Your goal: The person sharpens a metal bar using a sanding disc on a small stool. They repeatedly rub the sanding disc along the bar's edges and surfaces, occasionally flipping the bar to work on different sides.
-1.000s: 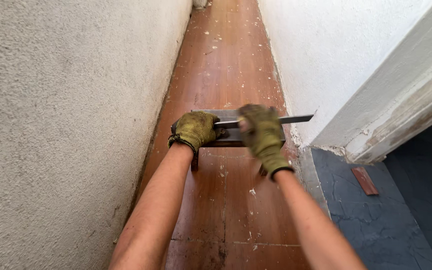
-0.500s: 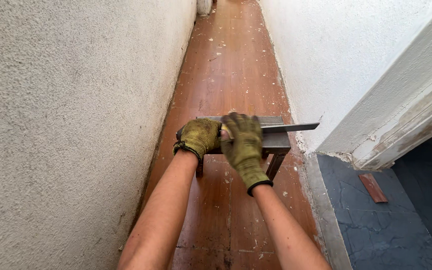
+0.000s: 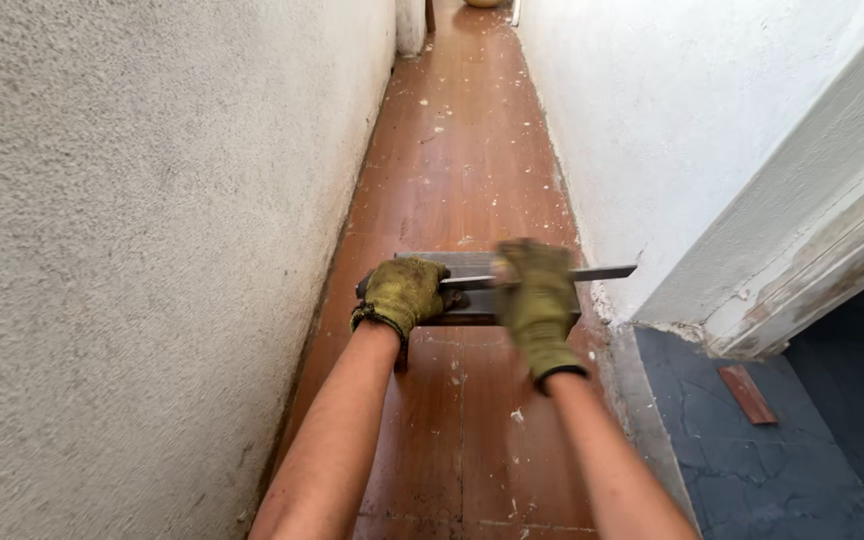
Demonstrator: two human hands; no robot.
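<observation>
Nearest the camera, two bare forearms are stretched forward over a reddish-brown wooden floor that is flecked with pale debris. The left hand, in a worn olive glove, is closed around the left end of a grey metal piece with a flat top, held low over the floor between the two walls. The right hand, gloved alike and somewhat blurred, is wrapped around a long flat metal bar laid along the top of that piece.

For the work to go well, the grey piece would best be kept steady by the left hand while the bar is held flat and level by the right, with firm, even pressure and wrists kept straight.

The bar's long axis runs across the corridor, left to right; its free end points towards the white wall on the right, just short of a chipped door frame. A rough plastered wall stands on the left. Further off, the floor narrows away towards the far end of the passage.
</observation>
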